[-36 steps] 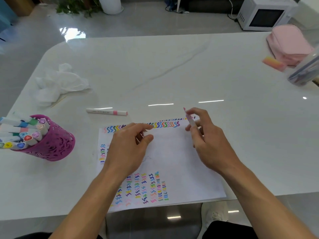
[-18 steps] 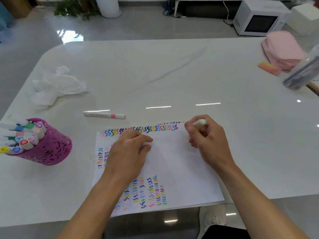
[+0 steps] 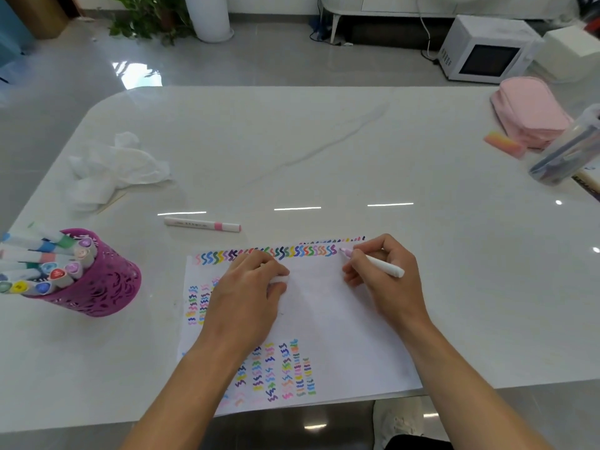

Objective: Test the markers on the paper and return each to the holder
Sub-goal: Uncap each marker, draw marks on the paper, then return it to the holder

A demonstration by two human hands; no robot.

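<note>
A white paper [image 3: 324,319] with rows of coloured squiggles lies at the table's front edge. My right hand [image 3: 386,277] grips a white marker [image 3: 386,266] like a pen, its pale pink tip touching the paper at the right end of the top squiggle row. My left hand [image 3: 246,297] rests on the paper with fingers curled round a small white cap [image 3: 280,279]. A magenta mesh holder [image 3: 97,287] with several markers stands at the left. Another white marker with a pink band [image 3: 201,224] lies on the table beyond the paper.
Crumpled white tissue [image 3: 113,170] lies at the back left. At the right are a pink pouch [image 3: 529,112], an orange-pink eraser [image 3: 503,144] and a clear case of pens [image 3: 565,154]. A microwave [image 3: 483,50] sits on the floor beyond the table.
My right hand turned the marker from tip-up to tip-down and brought it onto the paper at the top row's right end. My left hand stayed on the paper.
</note>
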